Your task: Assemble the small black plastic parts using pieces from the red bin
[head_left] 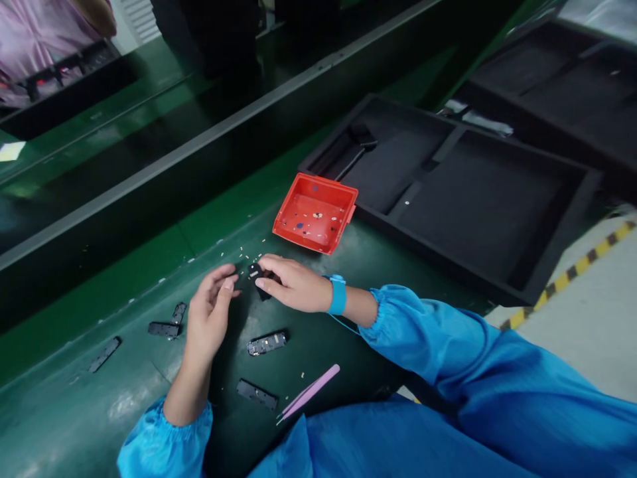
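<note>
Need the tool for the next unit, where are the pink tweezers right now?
Head view, low centre: the pink tweezers lie on the green mat near the person's body, untouched, right of a black strip part, below the left hand.

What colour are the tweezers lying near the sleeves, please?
The tweezers are pink, seen in the head view.

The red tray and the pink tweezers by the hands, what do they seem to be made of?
The red tray looks like moulded plastic: uniform colour, slight gloss, thin rounded walls. The pink tweezers have a smooth pastel surface, so plastic or coated metal; the picture cannot settle which. The small black part in the right hand looks like matt plastic.
</note>
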Action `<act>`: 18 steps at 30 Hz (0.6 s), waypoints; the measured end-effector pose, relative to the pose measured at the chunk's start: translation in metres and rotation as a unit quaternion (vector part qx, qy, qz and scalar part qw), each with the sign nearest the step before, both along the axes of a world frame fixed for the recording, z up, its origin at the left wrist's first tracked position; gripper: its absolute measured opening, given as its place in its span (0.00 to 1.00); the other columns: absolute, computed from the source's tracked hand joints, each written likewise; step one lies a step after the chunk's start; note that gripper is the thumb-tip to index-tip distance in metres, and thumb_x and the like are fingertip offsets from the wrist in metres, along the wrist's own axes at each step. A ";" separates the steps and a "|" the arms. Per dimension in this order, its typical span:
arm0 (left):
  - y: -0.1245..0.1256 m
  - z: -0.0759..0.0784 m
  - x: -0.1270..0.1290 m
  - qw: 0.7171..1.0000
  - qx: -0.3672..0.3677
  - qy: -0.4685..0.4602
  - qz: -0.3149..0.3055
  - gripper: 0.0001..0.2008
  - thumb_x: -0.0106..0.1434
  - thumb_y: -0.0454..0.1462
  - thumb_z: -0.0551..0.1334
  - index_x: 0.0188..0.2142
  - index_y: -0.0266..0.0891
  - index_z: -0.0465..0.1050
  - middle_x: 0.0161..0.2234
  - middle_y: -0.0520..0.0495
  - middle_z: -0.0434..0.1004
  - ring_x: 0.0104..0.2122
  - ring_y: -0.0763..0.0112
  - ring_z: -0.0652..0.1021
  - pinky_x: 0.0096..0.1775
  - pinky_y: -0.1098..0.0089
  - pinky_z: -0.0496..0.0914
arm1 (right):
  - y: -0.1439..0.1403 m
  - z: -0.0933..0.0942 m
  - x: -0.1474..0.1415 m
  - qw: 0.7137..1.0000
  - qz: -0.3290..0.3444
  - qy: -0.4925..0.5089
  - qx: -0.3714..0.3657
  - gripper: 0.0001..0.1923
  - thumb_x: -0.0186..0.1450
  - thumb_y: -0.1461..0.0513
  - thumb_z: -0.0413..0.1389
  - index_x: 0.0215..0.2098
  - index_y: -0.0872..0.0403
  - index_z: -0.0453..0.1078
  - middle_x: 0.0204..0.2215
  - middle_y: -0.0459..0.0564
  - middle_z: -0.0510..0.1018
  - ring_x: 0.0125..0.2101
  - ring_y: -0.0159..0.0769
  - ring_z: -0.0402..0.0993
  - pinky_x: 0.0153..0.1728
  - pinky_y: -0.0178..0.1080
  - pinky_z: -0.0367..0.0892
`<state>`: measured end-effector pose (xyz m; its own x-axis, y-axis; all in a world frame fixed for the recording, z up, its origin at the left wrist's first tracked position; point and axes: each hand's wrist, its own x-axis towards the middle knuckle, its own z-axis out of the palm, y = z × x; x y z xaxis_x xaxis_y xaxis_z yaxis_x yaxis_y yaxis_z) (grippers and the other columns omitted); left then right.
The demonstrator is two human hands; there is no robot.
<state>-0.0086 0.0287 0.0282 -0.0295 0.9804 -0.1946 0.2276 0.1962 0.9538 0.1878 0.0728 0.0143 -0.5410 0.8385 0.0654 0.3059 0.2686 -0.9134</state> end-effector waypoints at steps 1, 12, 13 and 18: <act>-0.001 0.004 0.000 0.998 0.045 0.053 -0.007 0.26 0.64 0.46 0.66 0.60 0.44 0.70 0.53 0.41 0.77 0.47 0.63 0.80 0.45 0.64 0.78 | -0.002 0.003 0.001 0.998 0.019 -0.046 0.027 0.02 0.69 0.64 0.52 0.38 0.54 0.65 0.33 0.48 0.74 0.32 0.34 0.71 0.35 0.37 0.65; -0.004 0.000 0.009 0.999 -0.019 -0.029 0.023 0.15 0.58 0.43 0.72 0.38 0.38 0.74 0.35 0.49 0.80 0.32 0.69 0.83 0.38 0.69 0.80 | -0.002 0.001 0.001 0.983 -0.068 0.138 -0.100 0.08 0.63 0.67 0.59 0.41 0.55 0.69 0.33 0.44 0.75 0.29 0.27 0.71 0.34 0.34 0.70; -0.004 -0.002 0.010 0.999 -0.024 -0.025 0.009 0.16 0.57 0.43 0.72 0.41 0.38 0.74 0.35 0.50 0.79 0.31 0.70 0.83 0.37 0.70 0.80 | -0.002 0.000 0.000 0.982 -0.064 0.143 -0.101 0.09 0.63 0.67 0.59 0.42 0.55 0.69 0.32 0.44 0.75 0.28 0.27 0.71 0.34 0.34 0.70; -0.007 -0.006 0.018 0.998 -0.049 -0.007 -0.034 0.19 0.62 0.45 0.68 0.50 0.40 0.76 0.43 0.45 0.79 0.35 0.66 0.85 0.39 0.67 0.81 | -0.008 -0.004 -0.004 0.980 -0.073 0.156 -0.100 0.12 0.64 0.67 0.57 0.46 0.54 0.67 0.34 0.45 0.75 0.32 0.29 0.73 0.36 0.35 0.72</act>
